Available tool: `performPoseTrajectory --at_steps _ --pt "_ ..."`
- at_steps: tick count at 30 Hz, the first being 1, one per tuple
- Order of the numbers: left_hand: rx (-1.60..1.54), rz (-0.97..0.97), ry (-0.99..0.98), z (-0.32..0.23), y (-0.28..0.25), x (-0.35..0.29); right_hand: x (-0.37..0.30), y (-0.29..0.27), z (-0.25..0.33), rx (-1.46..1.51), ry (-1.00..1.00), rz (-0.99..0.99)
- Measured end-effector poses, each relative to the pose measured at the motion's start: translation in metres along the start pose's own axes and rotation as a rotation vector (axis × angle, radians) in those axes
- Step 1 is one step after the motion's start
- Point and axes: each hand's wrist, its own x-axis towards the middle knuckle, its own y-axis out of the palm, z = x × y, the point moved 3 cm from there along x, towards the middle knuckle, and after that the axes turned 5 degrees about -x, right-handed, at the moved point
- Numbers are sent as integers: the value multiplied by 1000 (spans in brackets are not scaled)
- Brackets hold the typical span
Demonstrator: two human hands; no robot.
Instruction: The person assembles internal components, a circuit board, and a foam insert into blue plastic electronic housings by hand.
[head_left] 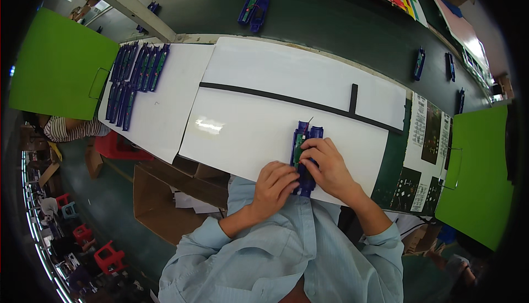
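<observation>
A blue plastic housing [303,129] lies open near the table's front edge, its two halves side by side. A narrow green circuit board [298,147] sits in the left half, and a thin wire sticks up at the far end. My left hand [274,186] grips the near left side of the housing with its fingers together. Bent over the housing from the right is my right hand [326,166], thumb and fingers closed at the board's edge. What lies under those fingertips is hidden.
White sheets [237,132] with a black strip [275,97] cover the table. Several blue housings with boards [144,67] stand in rows at left; others [254,11] lie on the dark green belt [330,14] beyond. Green panels [60,63] flank both ends. A cardboard box [160,204] sits below.
</observation>
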Motion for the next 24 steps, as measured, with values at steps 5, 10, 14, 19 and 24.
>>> performPoseTrajectory --at_steps 5,10,14,19,24 --pt "81 153 56 6 -4 -21 6 -3 5 -7 25 127" --pt "113 197 79 4 -3 -18 8 5 3 -47 19 189" --pt "138 198 102 5 -2 -17 10 5 3 -88 6 215" --pt "135 196 104 7 -2 -16 13 4 5 -105 -13 244" --pt "140 186 114 8 -2 -19 10 8 11 -141 -91 249"
